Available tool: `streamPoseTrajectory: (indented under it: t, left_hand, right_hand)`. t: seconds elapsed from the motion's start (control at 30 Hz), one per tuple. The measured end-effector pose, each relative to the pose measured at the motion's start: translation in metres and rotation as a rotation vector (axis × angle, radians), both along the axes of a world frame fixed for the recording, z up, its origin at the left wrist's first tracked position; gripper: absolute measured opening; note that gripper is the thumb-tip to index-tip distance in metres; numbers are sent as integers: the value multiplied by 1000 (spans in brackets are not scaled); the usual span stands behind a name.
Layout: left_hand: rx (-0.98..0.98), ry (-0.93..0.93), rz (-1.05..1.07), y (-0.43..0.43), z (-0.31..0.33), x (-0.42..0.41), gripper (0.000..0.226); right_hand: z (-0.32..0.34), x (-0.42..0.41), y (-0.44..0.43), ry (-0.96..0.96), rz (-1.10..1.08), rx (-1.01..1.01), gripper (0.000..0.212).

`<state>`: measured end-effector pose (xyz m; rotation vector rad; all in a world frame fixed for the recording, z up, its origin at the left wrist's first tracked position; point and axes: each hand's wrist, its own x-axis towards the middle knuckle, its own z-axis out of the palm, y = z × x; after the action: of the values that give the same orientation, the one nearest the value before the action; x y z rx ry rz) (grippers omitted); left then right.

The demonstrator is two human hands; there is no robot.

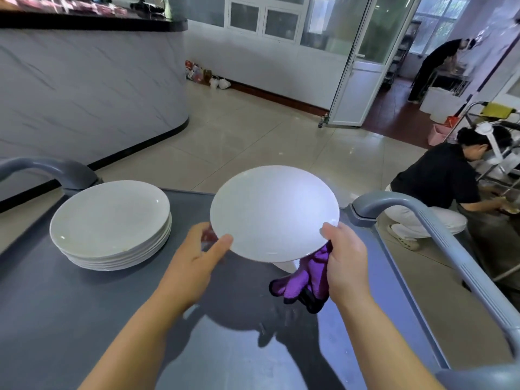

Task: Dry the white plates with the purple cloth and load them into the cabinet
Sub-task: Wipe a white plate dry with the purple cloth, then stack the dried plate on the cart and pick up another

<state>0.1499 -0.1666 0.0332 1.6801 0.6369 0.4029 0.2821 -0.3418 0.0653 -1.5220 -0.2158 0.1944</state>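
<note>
The white plate (pixel 274 213) is held above the cart's (pixel 84 319) right side. The left hand (pixel 197 257) pinches its near rim; the right hand (pixel 344 260) grips rim and purple cloth (pixel 309 280) together. The plate stack (pixel 109 220) sits far-left. Judged rigid, slick, breakable: hold at opposite rim edges.

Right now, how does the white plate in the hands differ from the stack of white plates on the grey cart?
The held white plate is single, lifted and tilted; the stack of white plates is several, flat on the grey cart, untouched. Both look round, plain and white.
</note>
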Motion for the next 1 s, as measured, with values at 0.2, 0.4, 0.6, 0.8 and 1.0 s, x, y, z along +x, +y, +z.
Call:
streamPoseTrajectory:
  t: [0.2,0.4,0.6,0.8,1.0]
  left_hand:
    - [-338,-143,182,9,1,-5,10]
    - [-228,-217,398,28,10,-32,15]
    - [-156,-160,630,60,3,-68,10]
    - [-197,-154,790,86,-13,-97,10]
    - [-262,-171,865,105,-27,-112,13]
  right_hand:
    - [-10,-6,25,-88,170,-94,13]
    - [-19,-10,46,-161,320,-386,27]
    - [-18,-10,71,-450,361,-655,11]
    - [-19,-20,102,-550,410,-691,19]
    - [-26,-28,120,-545,473,-693,21]
